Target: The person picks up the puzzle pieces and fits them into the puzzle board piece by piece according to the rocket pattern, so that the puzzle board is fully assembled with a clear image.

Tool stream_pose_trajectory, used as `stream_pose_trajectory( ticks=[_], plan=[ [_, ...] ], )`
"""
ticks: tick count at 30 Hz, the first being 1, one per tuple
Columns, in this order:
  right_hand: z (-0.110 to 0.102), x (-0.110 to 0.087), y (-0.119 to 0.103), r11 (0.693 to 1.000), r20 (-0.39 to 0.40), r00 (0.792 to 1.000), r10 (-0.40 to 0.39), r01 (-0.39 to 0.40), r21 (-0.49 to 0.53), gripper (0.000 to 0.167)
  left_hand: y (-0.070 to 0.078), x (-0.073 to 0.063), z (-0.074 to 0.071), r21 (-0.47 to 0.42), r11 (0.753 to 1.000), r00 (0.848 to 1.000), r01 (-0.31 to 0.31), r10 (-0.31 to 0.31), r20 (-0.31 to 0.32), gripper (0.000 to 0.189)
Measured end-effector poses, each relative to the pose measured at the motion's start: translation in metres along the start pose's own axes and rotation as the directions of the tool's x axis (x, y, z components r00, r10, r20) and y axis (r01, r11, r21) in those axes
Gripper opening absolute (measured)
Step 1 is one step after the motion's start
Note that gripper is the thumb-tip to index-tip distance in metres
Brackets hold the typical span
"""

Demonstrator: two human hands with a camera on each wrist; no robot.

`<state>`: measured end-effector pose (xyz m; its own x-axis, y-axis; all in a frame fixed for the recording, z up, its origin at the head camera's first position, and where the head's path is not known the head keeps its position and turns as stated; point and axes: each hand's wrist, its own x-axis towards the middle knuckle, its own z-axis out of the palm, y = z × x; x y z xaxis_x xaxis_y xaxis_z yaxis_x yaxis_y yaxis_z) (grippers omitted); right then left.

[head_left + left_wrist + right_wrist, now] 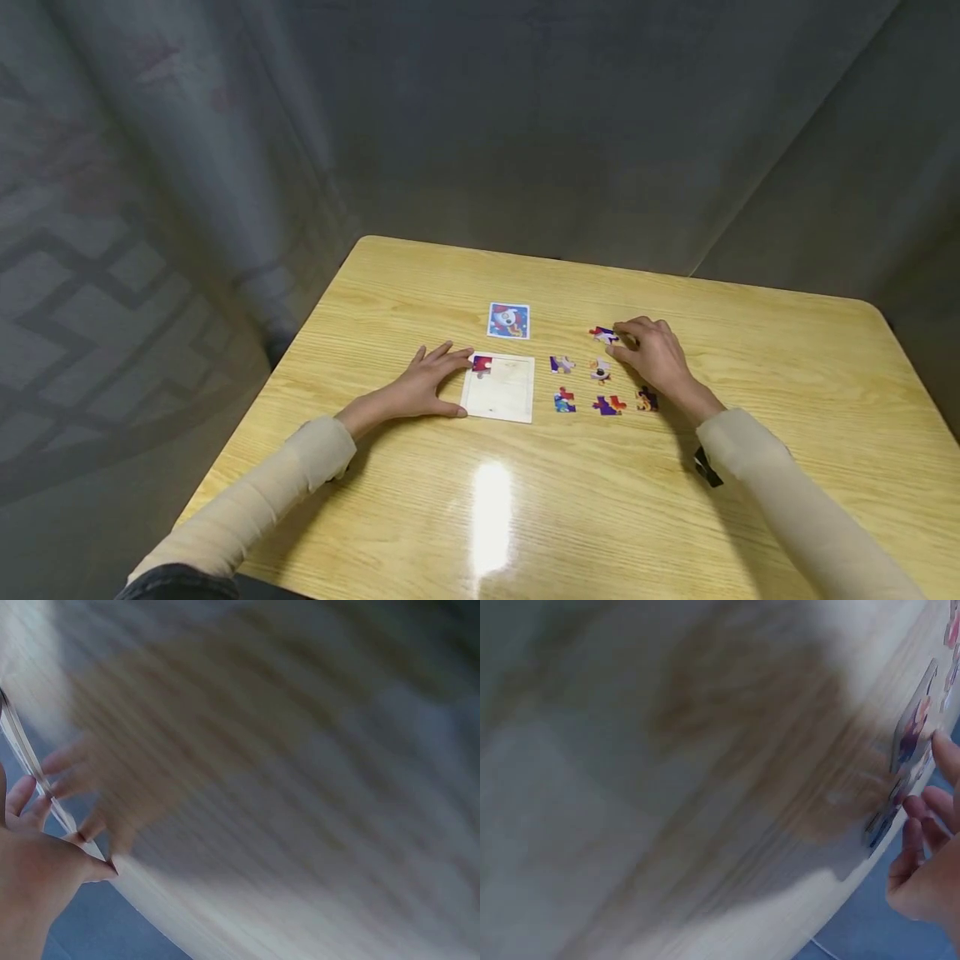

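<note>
A square wooden puzzle tray point(512, 392) lies on the table, with a red and purple puzzle piece point(482, 364) in its far left corner. My left hand point(420, 388) rests at the tray's left side, fingers spread, the index finger near the far corner and the thumb at the near one. Over on the right, my right hand point(654, 354) pinches the edge of a red, white and purple puzzle piece point(602, 335) between thumb and fingers. In the right wrist view, the right hand point(930, 825) is low beside several pieces at the frame's edge.
Several loose pieces lie between tray and right hand, among them a purple and white piece point(561, 364), a blue and red piece point(565, 401) and a dark orange piece point(647, 399). Behind the tray lies a rocket picture card point(508, 321). Grey curtains point(525, 133) hang beyond the table.
</note>
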<state>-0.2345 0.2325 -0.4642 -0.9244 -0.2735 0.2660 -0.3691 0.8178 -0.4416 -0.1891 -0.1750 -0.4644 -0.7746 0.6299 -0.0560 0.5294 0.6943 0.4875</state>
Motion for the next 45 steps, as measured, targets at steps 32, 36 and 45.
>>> stream_pose_trajectory(
  ticks=[32, 36, 45],
  plan=[
    [0.005, 0.01, 0.005, 0.995, -0.031, 0.998, -0.052, 0.049, -0.087, 0.032, 0.004, -0.002, 0.001, -0.012, 1.0, 1.0, -0.022, 0.022, -0.016, 0.079],
    [0.002, 0.009, 0.004, 0.996, -0.04, 0.998, -0.048, 0.045, -0.071, 0.031, 0.003, -0.002, 0.001, -0.005, 1.0, 1.0, -0.014, 0.014, -0.011, 0.079],
    [0.0, 0.01, -0.023, 0.991, -0.09, 0.987, -0.131, 0.13, -0.016, 0.029, 0.002, -0.003, 0.001, 0.01, 1.0, 0.999, -0.028, 0.028, -0.031, 0.079]
  ],
)
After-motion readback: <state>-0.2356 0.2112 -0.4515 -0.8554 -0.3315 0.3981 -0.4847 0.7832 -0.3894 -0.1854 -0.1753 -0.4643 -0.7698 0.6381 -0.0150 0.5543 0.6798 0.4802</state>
